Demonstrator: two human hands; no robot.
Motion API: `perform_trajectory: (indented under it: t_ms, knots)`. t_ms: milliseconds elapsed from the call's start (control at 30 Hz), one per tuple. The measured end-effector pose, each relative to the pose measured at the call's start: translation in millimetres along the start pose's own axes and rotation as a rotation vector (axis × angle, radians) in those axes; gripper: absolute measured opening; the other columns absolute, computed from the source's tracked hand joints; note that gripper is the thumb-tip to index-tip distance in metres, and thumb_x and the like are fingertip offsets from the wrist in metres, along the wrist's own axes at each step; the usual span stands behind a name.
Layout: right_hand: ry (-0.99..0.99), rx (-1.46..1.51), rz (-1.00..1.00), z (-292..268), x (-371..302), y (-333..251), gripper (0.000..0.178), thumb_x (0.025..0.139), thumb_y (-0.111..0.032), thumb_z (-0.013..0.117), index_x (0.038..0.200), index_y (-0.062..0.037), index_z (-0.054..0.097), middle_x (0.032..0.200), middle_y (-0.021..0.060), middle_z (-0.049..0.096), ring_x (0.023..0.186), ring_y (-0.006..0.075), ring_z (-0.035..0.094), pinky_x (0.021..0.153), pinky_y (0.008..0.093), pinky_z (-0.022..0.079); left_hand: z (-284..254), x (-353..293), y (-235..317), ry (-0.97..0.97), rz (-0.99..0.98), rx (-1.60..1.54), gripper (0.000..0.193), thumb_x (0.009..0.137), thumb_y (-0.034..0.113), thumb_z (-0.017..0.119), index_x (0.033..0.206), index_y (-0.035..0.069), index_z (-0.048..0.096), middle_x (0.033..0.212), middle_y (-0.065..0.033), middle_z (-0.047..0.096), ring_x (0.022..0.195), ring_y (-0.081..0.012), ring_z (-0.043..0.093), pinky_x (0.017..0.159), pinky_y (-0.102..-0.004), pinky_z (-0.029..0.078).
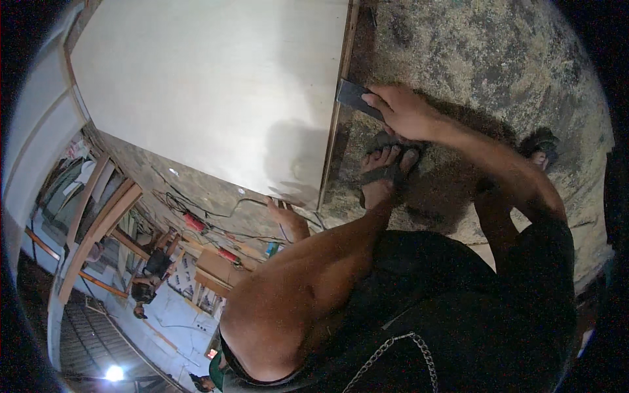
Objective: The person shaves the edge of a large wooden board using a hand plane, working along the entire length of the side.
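Observation:
A large pale wooden panel [216, 78] with a darker edge strip takes up the upper left. My right hand [405, 112] is closed around the rear end of a dark, flat rectangular block [358, 98]. The block's front end meets the panel's right-hand edge. Beside the panel's near edge is my left hand [289, 220], its fingers stretched out and slightly apart with nothing visible in them. Whether its fingertips touch the panel I cannot tell. My raised knee hides part of the left forearm.
My sandaled foot [380, 171] stands on the stained floor [472, 59] close to the panel. Cables [229, 208] and red-handled tools [194, 221] lie beyond the near edge. Wooden frames [98, 229] and a person [156, 265] are farther off at lower left.

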State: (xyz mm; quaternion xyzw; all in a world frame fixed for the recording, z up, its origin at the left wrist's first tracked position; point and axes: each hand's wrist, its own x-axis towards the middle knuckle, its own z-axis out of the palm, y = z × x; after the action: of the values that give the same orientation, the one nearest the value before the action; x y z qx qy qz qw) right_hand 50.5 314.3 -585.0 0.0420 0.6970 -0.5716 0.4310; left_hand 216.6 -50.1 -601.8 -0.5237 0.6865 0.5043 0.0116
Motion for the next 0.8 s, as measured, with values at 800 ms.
perform_trajectory:
  t_ms: [800]
  knots:
    - [0.165,0.300,-0.245,-15,12,0,0.030,0.099,-0.022,0.038,0.107,0.0051,0.046,0.059,0.0100,0.047,0.045,0.0180,0.047,0.047,0.0376,0.039,40,-39,94,0.282,-0.051,-0.098,0.085,0.076,0.065,0.046,0.134,0.004,0.035,0.134,-0.0130,0.035,0.122,-0.0317,0.034,0.101,-0.0508,0.026]
